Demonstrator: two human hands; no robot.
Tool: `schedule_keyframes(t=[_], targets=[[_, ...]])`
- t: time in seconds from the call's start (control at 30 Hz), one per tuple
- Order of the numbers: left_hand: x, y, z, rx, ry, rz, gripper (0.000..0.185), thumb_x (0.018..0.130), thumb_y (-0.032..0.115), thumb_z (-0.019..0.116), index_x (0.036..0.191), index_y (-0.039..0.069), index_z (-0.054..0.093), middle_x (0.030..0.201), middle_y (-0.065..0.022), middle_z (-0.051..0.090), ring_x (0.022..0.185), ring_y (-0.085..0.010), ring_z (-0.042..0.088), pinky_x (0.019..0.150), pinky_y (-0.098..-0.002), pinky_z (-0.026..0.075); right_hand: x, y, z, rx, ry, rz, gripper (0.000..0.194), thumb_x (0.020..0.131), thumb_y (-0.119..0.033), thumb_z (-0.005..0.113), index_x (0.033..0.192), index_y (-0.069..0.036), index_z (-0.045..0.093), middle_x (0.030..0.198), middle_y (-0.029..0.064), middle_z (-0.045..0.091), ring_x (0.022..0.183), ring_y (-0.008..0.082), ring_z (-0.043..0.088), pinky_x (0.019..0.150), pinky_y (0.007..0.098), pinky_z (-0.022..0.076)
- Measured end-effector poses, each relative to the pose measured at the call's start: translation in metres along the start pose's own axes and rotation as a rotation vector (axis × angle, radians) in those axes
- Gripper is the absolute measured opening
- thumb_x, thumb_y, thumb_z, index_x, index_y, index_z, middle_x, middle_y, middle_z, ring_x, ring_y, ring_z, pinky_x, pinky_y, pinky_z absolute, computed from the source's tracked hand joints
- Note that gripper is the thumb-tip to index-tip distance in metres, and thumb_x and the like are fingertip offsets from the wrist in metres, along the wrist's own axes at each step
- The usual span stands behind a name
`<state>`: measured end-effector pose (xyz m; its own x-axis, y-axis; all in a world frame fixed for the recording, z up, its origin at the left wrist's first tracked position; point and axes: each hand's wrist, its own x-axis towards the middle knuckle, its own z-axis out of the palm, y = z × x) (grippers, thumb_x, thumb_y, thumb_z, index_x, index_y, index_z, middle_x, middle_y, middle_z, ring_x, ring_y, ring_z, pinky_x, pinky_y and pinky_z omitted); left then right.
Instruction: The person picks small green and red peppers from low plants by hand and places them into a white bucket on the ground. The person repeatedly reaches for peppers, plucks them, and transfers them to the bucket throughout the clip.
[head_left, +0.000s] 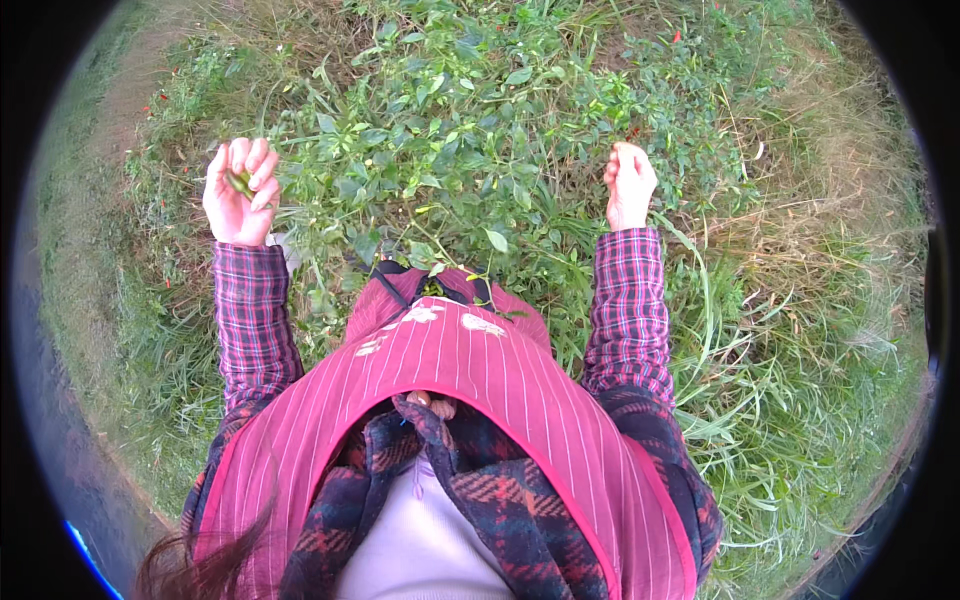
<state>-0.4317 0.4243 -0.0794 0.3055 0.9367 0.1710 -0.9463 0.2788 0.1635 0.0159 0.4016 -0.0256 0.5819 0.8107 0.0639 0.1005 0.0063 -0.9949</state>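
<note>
My left hand (244, 187) is raised palm up at the left, its fingers curled over a green chili pepper (240, 184). At the right, my right hand (628, 184) is held up with its fingers bent inward at the edge of the leafy plants; whether anything lies in it is hidden. Between both hands spread green pepper plants (450, 142). A small red thing, likely a ripe pepper (634, 132), shows just above my right hand. Green pods (433, 288) lie in a dark opening at the front of the pink striped apron (450, 352).
Tall grass (735, 420) grows thick at the right, with dry straw-coloured grass (780, 225) above it. Red specks dot the plants at the far left and upper right. A leafy stem (487, 281) leans over the apron. A pale object (287, 251) is partly hidden beside my left wrist.
</note>
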Motion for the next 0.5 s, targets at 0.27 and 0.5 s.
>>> schedule_keyframes(t=[0.27,0.5], targets=[[0.013,-0.2,0.105,0.326,0.178,-0.425,0.034,0.091,0.031,0.042,0.066,0.01,0.036,0.064,-0.0002,0.035,0.051,-0.0066,0.033,0.034,-0.0155,0.023,0.133,0.121,-0.157,-0.435,0.57,0.205,0.033,0.068,-0.03,0.075,0.077,-0.002,0.059,0.073,0.0105,0.061,0.072,0.0225,0.057,0.069,0.0349,0.0464],[0.012,-0.266,0.118,0.511,0.256,-0.637,0.03,0.088,0.027,0.047,0.067,0.006,0.045,0.068,-0.0045,0.047,0.05,-0.0072,0.041,0.036,-0.0176,0.025,0.172,0.114,-0.189,-0.639,0.527,0.225,0.023,0.065,-0.022,0.072,0.077,-0.004,0.063,0.082,0.0129,0.064,0.08,0.0279,0.059,0.077,0.0382,0.0452]])
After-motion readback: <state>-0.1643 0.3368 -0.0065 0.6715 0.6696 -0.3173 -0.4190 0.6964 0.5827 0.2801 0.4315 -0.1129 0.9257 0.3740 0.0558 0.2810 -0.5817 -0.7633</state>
